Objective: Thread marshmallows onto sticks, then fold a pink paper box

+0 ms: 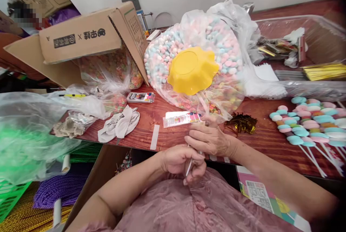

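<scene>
My left hand (180,161) is closed around a thin white stick (189,169) at the table's near edge, just above my lap. My right hand (209,139) sits right above it, fingers pinched on the upper end of the same item, which reaches up into a clear wrapper (182,118) with a colourful printed label. What is inside the wrapper is hidden by my fingers. Behind my hands lies a big clear bag of pastel candies (189,44) with a yellow scalloped bowl (192,69) resting on it.
Finished candy skewers on white sticks (308,123) lie at the right. Gold twist ties (241,123) sit by my right hand. A cardboard box (89,37), a white cloth (119,125) and plastic bags are at the left; a clear bin (324,30) is behind.
</scene>
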A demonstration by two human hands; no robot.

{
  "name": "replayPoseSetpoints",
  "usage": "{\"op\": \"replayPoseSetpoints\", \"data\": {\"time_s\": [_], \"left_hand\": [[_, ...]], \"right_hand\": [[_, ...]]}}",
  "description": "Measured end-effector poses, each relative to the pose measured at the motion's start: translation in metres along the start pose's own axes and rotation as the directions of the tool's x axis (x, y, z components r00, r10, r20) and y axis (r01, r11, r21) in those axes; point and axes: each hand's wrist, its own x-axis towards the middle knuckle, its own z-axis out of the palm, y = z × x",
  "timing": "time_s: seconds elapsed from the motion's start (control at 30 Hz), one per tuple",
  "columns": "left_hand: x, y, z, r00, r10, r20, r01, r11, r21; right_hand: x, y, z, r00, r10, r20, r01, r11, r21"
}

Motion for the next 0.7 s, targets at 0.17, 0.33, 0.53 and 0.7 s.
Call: {"op": "replayPoseSetpoints", "data": {"time_s": [0.17, 0.33, 0.53, 0.7], "left_hand": [[-0.011, 0.008, -0.006, 0.943, -0.012, -0.333, 0.222, 0.768, 0.601], [-0.016, 0.008, -0.001, 0.870, 0.413, -0.270, 0.379, -0.208, 0.902], [-0.009, -0.012, -0.003, 0.761, 0.621, -0.188, 0.424, -0.256, 0.869], [-0.017, -0.019, -0.006, 0.724, 0.679, -0.120, 0.200, -0.041, 0.979]], "right_hand": [[0.018, -0.010, -0.009, 0.856, 0.039, 0.516, -0.149, 0.974, 0.172], [0.039, 0.002, -0.022, 0.644, 0.103, 0.758, -0.496, 0.811, 0.310], [0.033, 0.021, -0.016, 0.582, -0.078, 0.810, -0.716, 0.423, 0.555], [0.021, 0.012, 0.000, 0.742, 0.170, 0.648, -0.582, 0.643, 0.498]]}}
